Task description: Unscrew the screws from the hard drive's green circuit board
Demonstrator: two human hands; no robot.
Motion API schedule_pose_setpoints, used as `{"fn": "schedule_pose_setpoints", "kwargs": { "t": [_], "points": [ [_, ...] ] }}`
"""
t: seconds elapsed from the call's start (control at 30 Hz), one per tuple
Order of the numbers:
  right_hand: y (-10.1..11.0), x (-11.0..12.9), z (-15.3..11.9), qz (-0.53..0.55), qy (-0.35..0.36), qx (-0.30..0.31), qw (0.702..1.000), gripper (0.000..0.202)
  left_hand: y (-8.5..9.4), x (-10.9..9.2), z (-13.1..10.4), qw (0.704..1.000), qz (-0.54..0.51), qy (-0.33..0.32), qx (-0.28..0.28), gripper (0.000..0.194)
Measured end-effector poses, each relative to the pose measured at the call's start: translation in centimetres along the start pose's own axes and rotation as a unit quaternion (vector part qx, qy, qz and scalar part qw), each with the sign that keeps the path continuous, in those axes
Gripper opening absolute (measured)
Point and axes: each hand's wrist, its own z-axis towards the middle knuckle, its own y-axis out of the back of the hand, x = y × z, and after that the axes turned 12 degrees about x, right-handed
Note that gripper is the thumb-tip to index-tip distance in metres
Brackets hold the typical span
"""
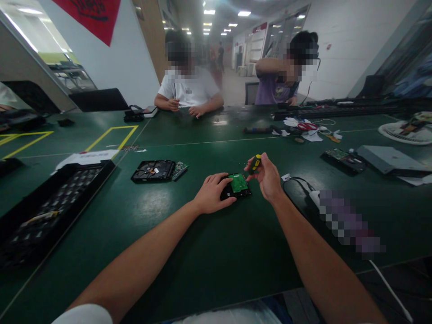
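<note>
A black hard drive (243, 192) lies on the green table with its green circuit board (239, 183) facing up. My left hand (213, 194) rests over its left side, fingers across the top and thumb along the near edge, gripping it. Just right of the drive, my right hand (269, 180) is closed around the yellow-and-black handle of a screwdriver (256, 163). The fingers partly cover this tool, and I cannot make out where its tip is.
An opened hard drive (153, 171) and a loose circuit board (180, 170) lie to the left. Further left is a long black tray (81, 180). On the right are a power strip (332, 216), another drive (344, 160) and a grey metal box (393, 159). Two people sit opposite.
</note>
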Motion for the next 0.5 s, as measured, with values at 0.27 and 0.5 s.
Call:
{"fn": "schedule_pose_setpoints", "kwargs": {
  "t": [0.27,0.5],
  "points": [
    [-0.24,0.33,-0.23,-0.035,0.013,0.013,0.999,0.037,0.12,-0.19,0.03,1.000,0.001,0.001,0.002,0.074],
    [-0.16,0.26,-0.16,-0.003,0.003,0.026,1.000,0.043,0.08,-0.07,0.02,1.000,-0.003,-0.003,0.001,0.076]
  ]
}}
